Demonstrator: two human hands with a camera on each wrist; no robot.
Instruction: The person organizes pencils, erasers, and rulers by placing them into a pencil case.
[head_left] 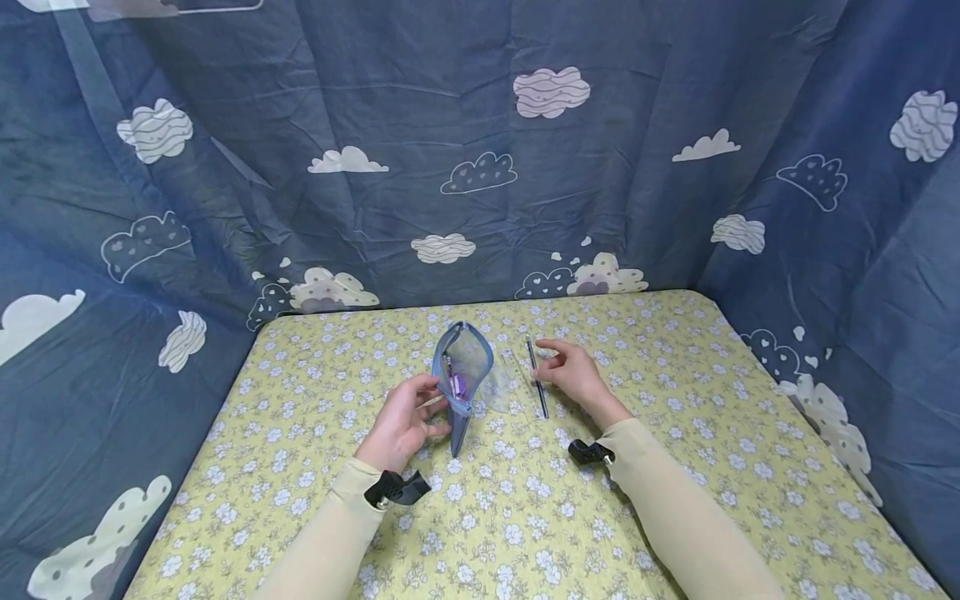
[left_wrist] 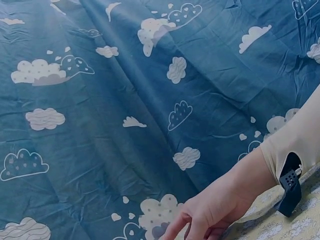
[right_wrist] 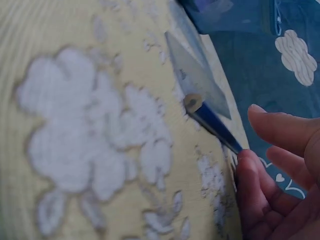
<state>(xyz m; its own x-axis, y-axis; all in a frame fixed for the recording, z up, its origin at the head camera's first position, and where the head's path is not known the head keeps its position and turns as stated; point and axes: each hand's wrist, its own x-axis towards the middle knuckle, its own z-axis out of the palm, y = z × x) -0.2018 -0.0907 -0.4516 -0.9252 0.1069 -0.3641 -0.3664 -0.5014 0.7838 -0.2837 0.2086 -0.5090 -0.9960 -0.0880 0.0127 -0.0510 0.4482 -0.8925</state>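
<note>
A blue-edged mesh pouch stands with its mouth gaping, a purple item and dark slim items inside. My left hand holds its left side, fingers bent against it. To the right, a dark blue pencil lies on the cloth. My right hand is over it; in the right wrist view a fingertip of that hand touches the pencil, with another finger raised apart. In the left wrist view, my right hand shows at the bottom, its fingertips cut off.
A clear flat triangular piece lies between pouch and pencil; the right wrist view shows it as a clear plate beside the pencil. Yellow flowered cloth covers the table. Blue cloud-patterned curtains stand behind and at both sides.
</note>
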